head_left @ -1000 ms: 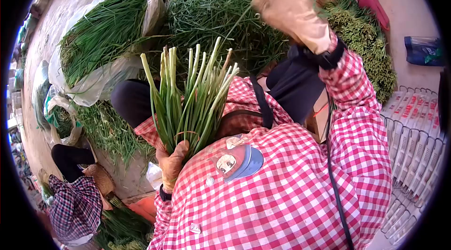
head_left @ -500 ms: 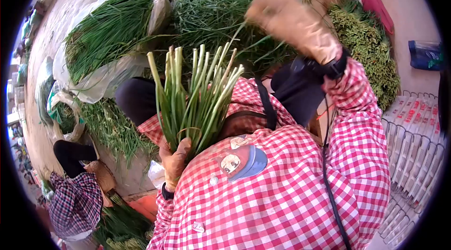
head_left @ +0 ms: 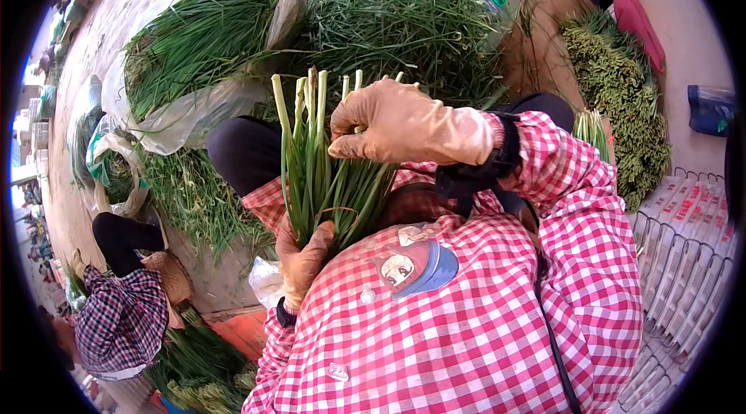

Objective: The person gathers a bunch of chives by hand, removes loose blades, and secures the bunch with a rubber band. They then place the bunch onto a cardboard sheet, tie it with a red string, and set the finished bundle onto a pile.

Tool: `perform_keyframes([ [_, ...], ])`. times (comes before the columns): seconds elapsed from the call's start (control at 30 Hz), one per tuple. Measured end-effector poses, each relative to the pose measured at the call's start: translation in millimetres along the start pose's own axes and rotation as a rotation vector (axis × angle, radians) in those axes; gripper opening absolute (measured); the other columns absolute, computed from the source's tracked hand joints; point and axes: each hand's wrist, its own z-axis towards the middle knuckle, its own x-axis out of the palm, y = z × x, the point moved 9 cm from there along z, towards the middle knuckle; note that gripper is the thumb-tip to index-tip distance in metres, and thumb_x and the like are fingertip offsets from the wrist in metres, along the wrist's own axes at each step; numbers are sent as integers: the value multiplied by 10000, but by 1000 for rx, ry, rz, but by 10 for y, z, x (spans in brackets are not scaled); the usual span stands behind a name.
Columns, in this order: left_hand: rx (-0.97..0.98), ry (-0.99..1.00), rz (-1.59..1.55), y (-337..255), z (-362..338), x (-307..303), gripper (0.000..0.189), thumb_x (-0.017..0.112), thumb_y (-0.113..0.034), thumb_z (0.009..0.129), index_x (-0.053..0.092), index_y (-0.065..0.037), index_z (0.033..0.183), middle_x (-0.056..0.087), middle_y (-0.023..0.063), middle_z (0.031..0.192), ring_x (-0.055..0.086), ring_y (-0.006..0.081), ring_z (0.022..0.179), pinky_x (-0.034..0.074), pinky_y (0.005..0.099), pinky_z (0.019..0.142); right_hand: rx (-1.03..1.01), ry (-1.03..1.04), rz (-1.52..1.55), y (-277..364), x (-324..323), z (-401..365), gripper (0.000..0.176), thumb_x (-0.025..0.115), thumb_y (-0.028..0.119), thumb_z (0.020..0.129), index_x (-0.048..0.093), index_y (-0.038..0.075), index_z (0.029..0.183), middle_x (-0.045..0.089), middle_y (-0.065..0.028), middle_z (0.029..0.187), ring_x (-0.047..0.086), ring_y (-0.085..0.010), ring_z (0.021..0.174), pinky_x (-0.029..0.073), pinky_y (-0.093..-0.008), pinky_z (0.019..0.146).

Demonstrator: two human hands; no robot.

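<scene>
A bunch of long green stalks (head_left: 307, 181) with pale cut ends stands upright in front of my chest, a thin band around its lower part. My left hand (head_left: 305, 262), in a tan glove, is closed around the bottom of the bunch. My right hand (head_left: 388, 125), gloved in the same tan, lies across the upper right of the stalks. Its fingers are curled and its thumb is bent in against the bunch. What sits between those fingertips is hidden. Loose green stems (head_left: 396, 25) lie heaped just beyond the bunch.
Clear plastic (head_left: 163, 130) wraps a pile of long greens (head_left: 206, 41) at upper left. Budded stalks (head_left: 614, 80) are stacked at right, above white wire-handled crates (head_left: 684, 258). Another person in a dark checked shirt (head_left: 124, 328) sits at lower left beside more greens (head_left: 194, 359).
My right hand has come down and left from above the loose heap onto the top of the bunch. My left hand keeps its hold. The whole view has shifted slightly.
</scene>
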Motion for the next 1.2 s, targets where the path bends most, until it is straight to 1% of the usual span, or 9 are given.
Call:
perform_keyframes([
  [0.17,47,25,-90,2,35,-16,276,601,-87,885,578,-13,1149,627,-9,966,544,68,813,444,217,753,-221,-476,-206,368,-922,-330,272,649,359,852,680,89,862,591,-75,737,576,-190,672,479,-314,640],
  [0.33,55,55,25,-29,44,7,258,607,-123,891,597,-7,1121,599,-45,922,496,45,766,423,211,720,-332,-1232,-1162,518,-1900,-696,361,534,105,850,528,15,1200,600,-132,733,605,-289,635,473,-382,526],
  [0.4,74,92,34,-52,38,35,247,609,-133,893,607,-6,1105,604,-45,928,502,45,777,426,215,727,-379,-1142,-1232,452,-1713,-617,331,508,89,866,541,35,1191,621,-129,796,610,-259,663,466,-346,526],
  [0.47,51,109,-18,11,26,21,254,618,-154,895,616,-6,1101,620,-31,947,519,54,795,432,220,740,-295,-697,-896,152,-1497,-91,373,518,354,917,577,118,1199,601,-93,1196,575,-272,1095,459,-395,938],
  [0.53,84,166,-15,-32,-3,51,272,620,-161,896,609,-5,1119,631,-14,969,535,66,818,438,229,756,-221,-232,-677,77,-1051,288,489,593,305,842,536,71,1268,548,-145,1268,518,-280,1169,408,-371,989],
  [0.7,97,249,-91,-105,-68,143,302,622,-188,898,601,-5,1136,644,9,997,559,89,859,445,243,780,-34,455,41,-115,-272,508,357,709,187,800,642,72,1131,678,-35,989,606,-137,930,485,-301,813],
  [0.9,17,142,16,-22,-30,30,342,607,-310,907,616,-25,1097,629,-15,904,510,56,742,419,226,671,-238,326,279,52,-427,370,235,634,218,873,677,20,992,693,-45,833,624,-104,740,514,-249,672],
  [1.07,54,136,-7,-137,-20,117,384,594,-338,912,597,-22,1130,628,1,951,519,69,773,422,226,694,-326,-258,9,-162,-1520,278,267,569,291,913,696,58,940,698,-46,862,632,-114,712,523,-251,662],
  [1.2,-21,228,62,12,-17,37,402,594,-330,912,581,-10,1155,629,39,1039,559,114,900,443,259,819,-129,-48,-333,-516,-1441,467,407,638,297,872,589,86,1217,612,-108,1189,591,-196,1053,485,-323,885],
])
